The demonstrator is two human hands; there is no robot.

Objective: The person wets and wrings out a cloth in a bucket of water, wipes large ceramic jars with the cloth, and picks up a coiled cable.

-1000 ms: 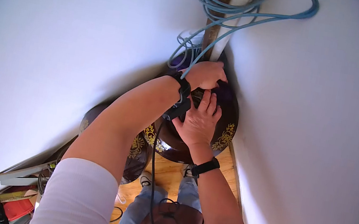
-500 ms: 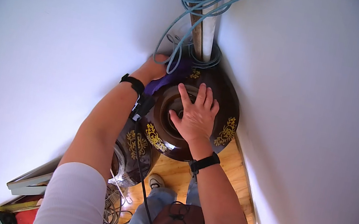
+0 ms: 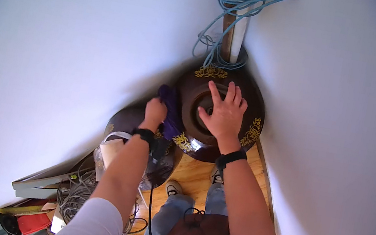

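Observation:
A large dark brown glazed jar (image 3: 250,101) with yellow floral patterns stands in the corner. My right hand (image 3: 227,117) rests with spread fingers over its round lid (image 3: 192,112). My left hand (image 3: 156,112) is closed on a purple cloth (image 3: 172,114), which lies against the jar's left side. Below that hand is a second brown jar (image 3: 122,117), partly hidden by my left forearm.
Blue cable (image 3: 227,8) hangs in loops around a post (image 3: 239,31) behind the jar. White walls (image 3: 329,117) close in on both sides. Coiled grey cable (image 3: 78,199) and a red item (image 3: 34,224) lie at lower left. Wooden floor (image 3: 191,171) shows between the jars and my feet.
My left hand has come down and toward me along the jar's left side, bringing the purple cloth with it. My right hand stays over the lid while the view has shifted.

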